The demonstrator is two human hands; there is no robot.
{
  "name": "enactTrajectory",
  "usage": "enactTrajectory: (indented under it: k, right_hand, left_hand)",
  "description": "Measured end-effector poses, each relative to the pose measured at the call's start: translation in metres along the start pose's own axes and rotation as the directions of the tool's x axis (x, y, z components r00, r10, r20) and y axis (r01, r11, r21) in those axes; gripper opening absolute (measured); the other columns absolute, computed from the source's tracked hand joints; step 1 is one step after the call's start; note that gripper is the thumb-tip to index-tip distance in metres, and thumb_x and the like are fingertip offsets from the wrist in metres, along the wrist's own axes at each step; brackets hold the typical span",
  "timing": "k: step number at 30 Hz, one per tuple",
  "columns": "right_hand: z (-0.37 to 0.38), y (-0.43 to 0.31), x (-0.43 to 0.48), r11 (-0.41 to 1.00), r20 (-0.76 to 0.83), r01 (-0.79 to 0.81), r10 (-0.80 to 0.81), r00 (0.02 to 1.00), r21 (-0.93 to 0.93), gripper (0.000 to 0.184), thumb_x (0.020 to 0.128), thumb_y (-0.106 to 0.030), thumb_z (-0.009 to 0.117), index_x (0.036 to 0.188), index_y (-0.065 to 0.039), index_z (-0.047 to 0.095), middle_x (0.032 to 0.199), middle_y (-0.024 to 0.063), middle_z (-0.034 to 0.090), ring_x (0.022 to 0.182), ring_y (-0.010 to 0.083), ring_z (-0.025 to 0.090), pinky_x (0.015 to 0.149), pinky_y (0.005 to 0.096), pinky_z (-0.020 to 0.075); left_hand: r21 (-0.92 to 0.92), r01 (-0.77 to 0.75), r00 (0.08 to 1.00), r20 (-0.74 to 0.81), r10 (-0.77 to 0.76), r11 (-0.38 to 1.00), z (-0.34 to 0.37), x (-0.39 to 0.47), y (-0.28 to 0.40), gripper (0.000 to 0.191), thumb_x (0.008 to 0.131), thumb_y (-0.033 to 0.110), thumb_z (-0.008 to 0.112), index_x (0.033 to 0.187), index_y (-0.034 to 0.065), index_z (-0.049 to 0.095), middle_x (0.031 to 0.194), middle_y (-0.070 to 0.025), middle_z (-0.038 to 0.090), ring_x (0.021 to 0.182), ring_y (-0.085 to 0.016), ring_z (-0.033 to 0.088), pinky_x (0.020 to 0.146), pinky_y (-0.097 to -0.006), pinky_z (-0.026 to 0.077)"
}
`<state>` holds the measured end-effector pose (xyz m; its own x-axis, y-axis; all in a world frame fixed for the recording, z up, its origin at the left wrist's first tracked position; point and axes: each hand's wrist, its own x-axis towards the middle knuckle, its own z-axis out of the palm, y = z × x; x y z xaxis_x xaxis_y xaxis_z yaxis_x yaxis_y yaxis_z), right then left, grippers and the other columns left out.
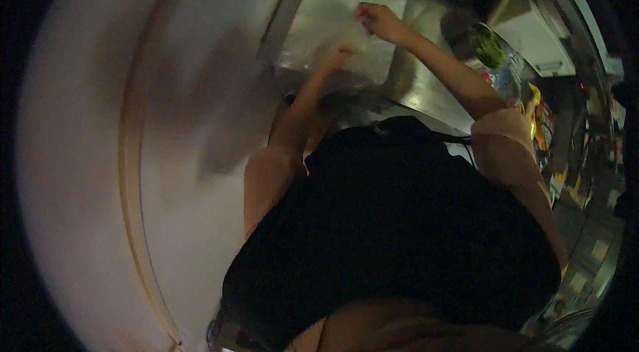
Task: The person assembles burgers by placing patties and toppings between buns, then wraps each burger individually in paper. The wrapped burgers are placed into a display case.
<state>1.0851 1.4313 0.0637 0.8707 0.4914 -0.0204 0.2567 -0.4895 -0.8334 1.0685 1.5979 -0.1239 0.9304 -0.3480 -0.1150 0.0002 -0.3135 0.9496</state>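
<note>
Before me lies a pale, roughly square, glossy sheet or board (pixel 329 12), set within a darker metal surround. My right hand (pixel 382 22) is over its upper right part, fingers curled. Something pinkish shows at those fingertips, but blur hides whether it is an object or skin. Lower and to the left, my left hand (pixel 342 54) is low over the middle of the same pale surface. Motion blur smears its fingers, so I cannot tell whether it holds anything.
A shiny metal counter (pixel 424 89) runs along the right. Leafy greens (pixel 486 46) lie farther right, near clear plastic and yellow items (pixel 534 94). A white panel with a handle (pixel 536 37) stands beyond. At left rises a pale wall (pixel 199 27) with a tan strip (pixel 131 117).
</note>
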Motion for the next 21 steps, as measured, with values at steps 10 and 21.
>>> enactTrajectory:
  k: [10, 21]
  right_hand:
    - [-0.008, 0.008, -0.005, 0.991, -0.132, 0.031, -0.048, 0.990, -0.128, 0.008, 0.083, -0.009, 0.051, 0.089, -0.004, 0.054, 0.070, 0.0049, 0.056, 0.057, 0.0121, 0.055, 0.050, 0.0266, 0.0457]
    - [0.005, 0.041, 0.010, 0.986, -0.115, -0.034, 0.054, 0.992, 0.164, 0.013, 0.085, -0.013, 0.049, 0.090, -0.002, 0.054, 0.070, 0.0060, 0.057, 0.053, 0.0147, 0.054, 0.050, 0.0293, 0.0458]
  left_hand:
    - [-0.302, -0.006, 0.995, -0.092, -0.023, 0.953, 0.002, -0.051, 0.032, 0.021, 0.082, 0.025, 0.058, 0.087, 0.0047, 0.060, 0.083, -0.0015, 0.057, 0.081, -0.012, 0.051, 0.076, -0.0257, 0.040]
    - [-0.585, 0.095, 0.994, 0.015, -0.107, 0.805, -0.023, -0.078, 0.044, 0.020, 0.082, 0.019, 0.059, 0.093, 0.0026, 0.061, 0.089, -0.0037, 0.061, 0.082, -0.015, 0.055, 0.076, -0.0277, 0.043]
